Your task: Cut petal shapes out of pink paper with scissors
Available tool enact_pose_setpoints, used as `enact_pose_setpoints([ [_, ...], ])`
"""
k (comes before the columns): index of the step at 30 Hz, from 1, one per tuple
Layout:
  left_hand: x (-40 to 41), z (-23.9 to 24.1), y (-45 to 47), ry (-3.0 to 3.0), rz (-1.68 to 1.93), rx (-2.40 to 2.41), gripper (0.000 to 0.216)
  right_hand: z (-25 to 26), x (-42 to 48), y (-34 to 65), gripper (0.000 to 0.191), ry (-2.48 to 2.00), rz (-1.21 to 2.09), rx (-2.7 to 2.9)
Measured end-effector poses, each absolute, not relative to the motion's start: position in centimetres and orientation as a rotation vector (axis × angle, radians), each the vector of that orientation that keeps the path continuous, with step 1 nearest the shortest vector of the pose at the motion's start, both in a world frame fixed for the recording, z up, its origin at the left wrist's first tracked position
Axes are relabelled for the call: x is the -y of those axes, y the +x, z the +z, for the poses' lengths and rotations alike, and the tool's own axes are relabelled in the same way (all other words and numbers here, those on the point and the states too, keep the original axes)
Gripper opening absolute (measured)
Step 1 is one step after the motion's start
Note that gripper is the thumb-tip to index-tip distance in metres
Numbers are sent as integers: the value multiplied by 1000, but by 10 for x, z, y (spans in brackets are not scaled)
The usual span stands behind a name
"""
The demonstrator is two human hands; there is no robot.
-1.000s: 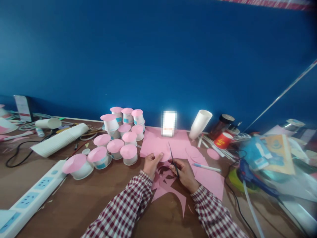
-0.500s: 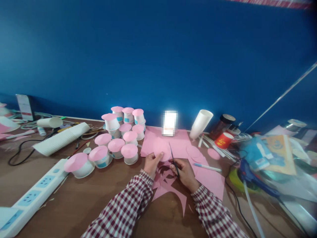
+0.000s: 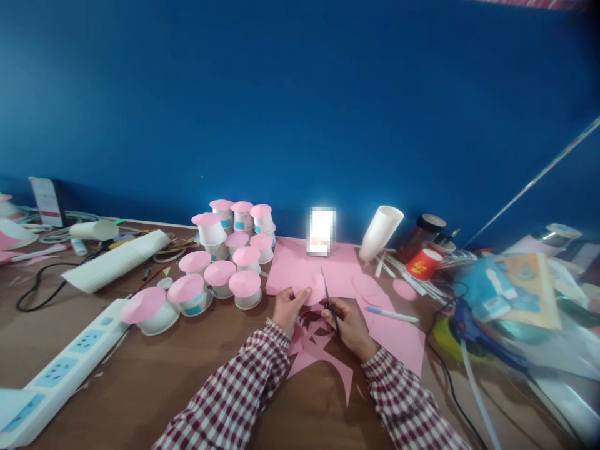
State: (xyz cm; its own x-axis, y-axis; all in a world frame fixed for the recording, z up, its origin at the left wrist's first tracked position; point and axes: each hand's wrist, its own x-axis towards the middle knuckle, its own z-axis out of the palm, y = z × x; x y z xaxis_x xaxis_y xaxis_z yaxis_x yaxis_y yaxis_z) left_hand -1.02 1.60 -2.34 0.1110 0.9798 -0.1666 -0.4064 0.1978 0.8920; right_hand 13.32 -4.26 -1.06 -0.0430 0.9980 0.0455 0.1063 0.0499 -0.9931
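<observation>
one piece of pink paper is held between the two hands, in front of a larger pink sheet. the left hand pinches its left side between thumb and fingers; the right hand has its fingers closed round the handles of the scissors, blades pointing away, close beside the paper. whether the blades are parted, i cannot tell. little has changed over the last second: both hands and the scissors sit almost where they were, and the view has shifted slightly. so the trimming seems slow or paused. below the hands, curved pink scraps lie on the surface. to the right are loose pink discs and a pen; to the left stand white tubs with pink tops, and farther out a power strip.
</observation>
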Motion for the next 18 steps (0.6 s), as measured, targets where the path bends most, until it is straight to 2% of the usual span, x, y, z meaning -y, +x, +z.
enact_pose_setpoints([
  [18,-15,-20,-11,769,1192,-938,34,-12,43,135,30,-1260,1131,1359],
])
